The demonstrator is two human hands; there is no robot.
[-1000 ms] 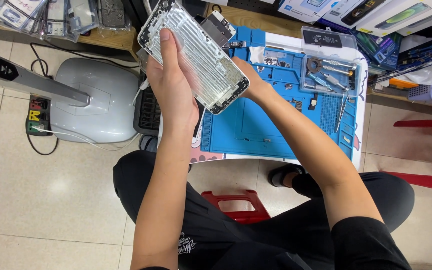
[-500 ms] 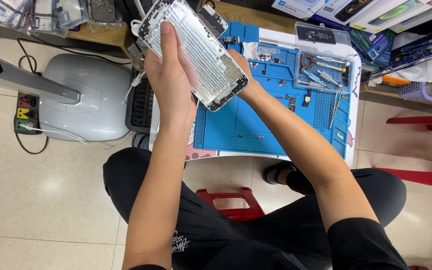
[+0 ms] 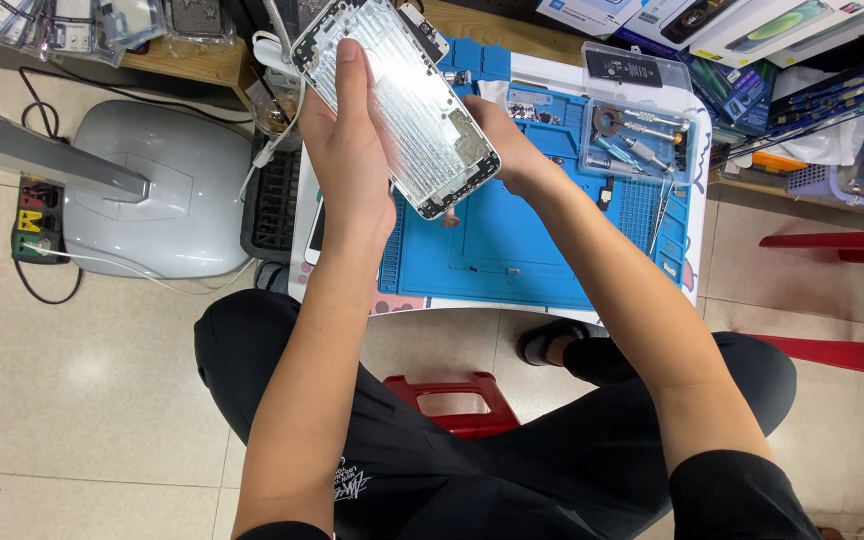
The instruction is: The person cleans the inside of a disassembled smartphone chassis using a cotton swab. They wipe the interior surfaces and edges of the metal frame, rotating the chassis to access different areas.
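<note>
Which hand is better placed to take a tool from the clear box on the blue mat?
Probably the right hand: it lies nearest the clear tool box, while the left hand grips the phone housing.

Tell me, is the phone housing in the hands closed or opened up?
Opened up: the phone housing, held by left hand and right hand, shows its bare silver inside, without a screen.

Both hands raised with forearms extended, left hand fingers straight, right hand curled.

phone repair shop | blue repair mat | screwdriver tray | boxed phones
</note>
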